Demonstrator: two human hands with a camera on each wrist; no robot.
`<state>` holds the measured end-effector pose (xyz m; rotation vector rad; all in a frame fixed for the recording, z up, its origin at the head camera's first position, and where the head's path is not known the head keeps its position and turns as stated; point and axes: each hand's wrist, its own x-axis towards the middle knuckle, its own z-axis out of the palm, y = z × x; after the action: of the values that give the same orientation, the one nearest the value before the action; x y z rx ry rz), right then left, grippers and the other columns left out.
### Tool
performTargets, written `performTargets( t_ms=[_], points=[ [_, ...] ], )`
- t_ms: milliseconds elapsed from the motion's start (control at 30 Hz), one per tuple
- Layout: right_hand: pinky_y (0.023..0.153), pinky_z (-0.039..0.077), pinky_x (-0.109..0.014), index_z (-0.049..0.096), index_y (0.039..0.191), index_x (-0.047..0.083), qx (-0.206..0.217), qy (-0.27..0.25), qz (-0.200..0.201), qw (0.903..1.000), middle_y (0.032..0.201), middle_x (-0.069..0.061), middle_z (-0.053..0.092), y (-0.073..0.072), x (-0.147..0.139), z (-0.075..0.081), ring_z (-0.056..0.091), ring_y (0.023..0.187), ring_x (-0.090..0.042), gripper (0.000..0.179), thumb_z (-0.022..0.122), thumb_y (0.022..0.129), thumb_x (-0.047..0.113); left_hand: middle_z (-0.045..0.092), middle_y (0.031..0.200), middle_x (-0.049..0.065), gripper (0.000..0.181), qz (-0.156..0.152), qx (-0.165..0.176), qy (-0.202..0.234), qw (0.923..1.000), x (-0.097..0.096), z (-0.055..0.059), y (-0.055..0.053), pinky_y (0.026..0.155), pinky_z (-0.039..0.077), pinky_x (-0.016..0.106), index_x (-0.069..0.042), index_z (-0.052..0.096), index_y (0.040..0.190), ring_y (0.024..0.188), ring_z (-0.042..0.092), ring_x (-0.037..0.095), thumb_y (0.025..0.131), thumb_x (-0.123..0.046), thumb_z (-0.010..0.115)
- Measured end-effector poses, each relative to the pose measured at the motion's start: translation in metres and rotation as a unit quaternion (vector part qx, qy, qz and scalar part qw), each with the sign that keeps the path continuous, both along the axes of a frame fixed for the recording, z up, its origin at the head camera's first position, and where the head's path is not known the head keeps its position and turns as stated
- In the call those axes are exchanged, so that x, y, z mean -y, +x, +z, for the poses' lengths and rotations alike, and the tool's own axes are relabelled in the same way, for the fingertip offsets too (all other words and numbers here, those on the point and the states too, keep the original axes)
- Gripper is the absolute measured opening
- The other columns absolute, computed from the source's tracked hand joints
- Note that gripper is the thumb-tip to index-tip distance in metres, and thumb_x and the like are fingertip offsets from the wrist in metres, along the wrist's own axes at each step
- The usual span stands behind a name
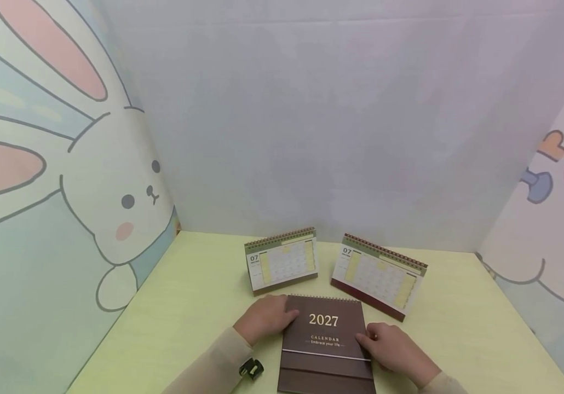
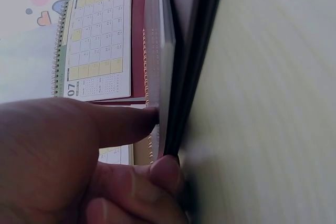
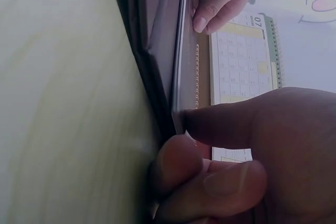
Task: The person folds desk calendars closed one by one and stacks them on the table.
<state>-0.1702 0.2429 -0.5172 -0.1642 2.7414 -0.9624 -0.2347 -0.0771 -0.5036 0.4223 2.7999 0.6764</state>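
Note:
A dark brown spiral-bound desk calendar (image 1: pixel 325 350) marked 2027 lies nearly flat at the front of the table, its ring edge facing away. My left hand (image 1: pixel 267 316) grips its left edge near the rings, thumb on the cover. On the opposite edge, a little lower, my right hand (image 1: pixel 391 346) pinches the calendar the same way. The left wrist view shows the thumb (image 2: pixel 128 124) on the cover and fingertips curled under the edge. Thumb and fingers likewise clasp the calendar's side (image 3: pixel 176 93) in the right wrist view.
Two desk calendars showing 07 stand propped like tents behind: one (image 1: pixel 284 261) at back left, another with a dark red base (image 1: pixel 379 276) at back right. The yellow-green table (image 1: pixel 173 306) meets a pale back wall (image 1: pixel 311 120). A small black clip-like object (image 1: pixel 251 369) is by the left sleeve.

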Motion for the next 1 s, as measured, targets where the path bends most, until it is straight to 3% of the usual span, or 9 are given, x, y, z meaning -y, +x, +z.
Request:
performTargets(
  t_ms=[800,900,1000],
  points=[
    [0.052,0.04,-0.028,0.064,0.081,0.016,0.005,0.003,-0.013,0.9999,0.06,0.003,0.057,-0.002,0.002,-0.001,0.051,0.05,-0.011,0.039,0.078,0.114,0.033,0.068,0.087,0.004,0.04,0.004,-0.009,0.005,0.9999,0.0,0.003,0.003,0.067,0.048,0.037,-0.003,0.076,0.114,0.072,0.058,0.018,0.116,-0.042,0.073],
    [0.052,0.04,-0.028,0.065,0.081,0.016,0.005,0.009,-0.016,0.9998,0.059,0.003,0.057,-0.001,0.002,0.001,0.052,0.05,-0.012,0.04,0.079,0.113,0.035,0.064,0.081,0.002,0.041,0.006,-0.007,0.012,0.9999,0.001,0.004,0.003,0.063,0.045,0.035,-0.006,0.075,0.102,0.068,0.055,0.016,0.115,-0.045,0.073],
    [0.054,0.039,-0.028,0.066,0.08,0.018,-0.008,0.022,-0.029,0.9993,0.059,0.004,0.058,0.001,0.001,0.009,0.052,0.053,-0.012,0.041,0.08,0.113,0.039,0.057,0.072,-0.002,0.054,0.015,0.001,0.021,0.9997,0.002,0.009,0.003,0.058,0.041,0.033,-0.015,0.067,0.086,0.062,0.051,0.015,0.114,-0.061,0.07]
  ],
)
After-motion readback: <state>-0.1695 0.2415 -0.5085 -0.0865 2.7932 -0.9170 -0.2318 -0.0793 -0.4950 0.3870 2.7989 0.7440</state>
